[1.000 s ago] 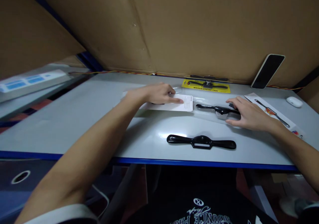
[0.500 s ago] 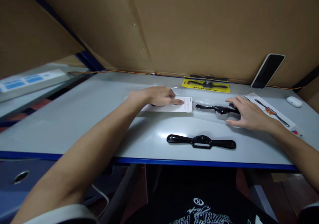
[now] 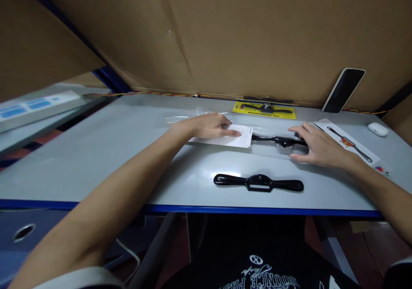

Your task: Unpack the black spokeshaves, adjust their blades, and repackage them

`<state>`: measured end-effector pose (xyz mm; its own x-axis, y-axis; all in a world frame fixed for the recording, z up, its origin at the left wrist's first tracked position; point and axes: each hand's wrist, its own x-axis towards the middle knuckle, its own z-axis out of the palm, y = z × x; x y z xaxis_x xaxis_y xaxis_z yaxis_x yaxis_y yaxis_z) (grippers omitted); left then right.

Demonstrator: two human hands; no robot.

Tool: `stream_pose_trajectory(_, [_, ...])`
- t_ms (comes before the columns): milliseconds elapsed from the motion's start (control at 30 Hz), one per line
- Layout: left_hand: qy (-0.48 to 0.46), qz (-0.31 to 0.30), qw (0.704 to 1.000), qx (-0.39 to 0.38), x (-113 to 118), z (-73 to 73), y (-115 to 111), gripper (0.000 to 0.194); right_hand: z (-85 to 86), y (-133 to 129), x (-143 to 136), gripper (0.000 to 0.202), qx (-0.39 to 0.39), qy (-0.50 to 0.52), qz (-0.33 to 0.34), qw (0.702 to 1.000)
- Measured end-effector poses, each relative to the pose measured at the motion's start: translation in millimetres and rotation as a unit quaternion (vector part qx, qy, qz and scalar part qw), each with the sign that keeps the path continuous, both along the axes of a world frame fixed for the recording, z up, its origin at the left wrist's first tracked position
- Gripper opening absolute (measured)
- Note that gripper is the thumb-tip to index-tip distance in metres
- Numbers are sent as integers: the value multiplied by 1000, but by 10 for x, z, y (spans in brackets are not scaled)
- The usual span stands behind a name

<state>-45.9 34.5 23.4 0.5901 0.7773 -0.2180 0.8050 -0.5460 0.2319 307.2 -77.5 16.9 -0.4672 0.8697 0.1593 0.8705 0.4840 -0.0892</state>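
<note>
My left hand (image 3: 210,126) grips a white printed card (image 3: 236,141), its thumb flat on top near the right end. The card overlaps the left end of a clear plastic blister shell (image 3: 267,151). Inside that shell lies a black spokeshave (image 3: 285,141). Curved around the shell's right end is my right hand (image 3: 322,148), thumb on the near edge and fingers on the far one, hiding the tool's right handle. A second black spokeshave (image 3: 259,182) lies bare on the table, nearer to me.
A yellow-carded spokeshave pack (image 3: 264,109) lies at the back by the cardboard wall. Another empty-looking clear shell (image 3: 180,118) is behind my left hand. To the right are a printed card (image 3: 344,142), a leaning phone (image 3: 343,91) and a white earbud case (image 3: 377,129).
The card in my left hand has slid slightly right and now covers the left tip of the spokeshave in the shell. My right hand has hardly moved.
</note>
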Motion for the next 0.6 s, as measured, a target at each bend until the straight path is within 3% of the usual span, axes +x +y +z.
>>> stream_pose_trajectory(600, [-33,-38,996,76,335,-133,-241,67,-64,-12,-29,70,-3,19,21,1000])
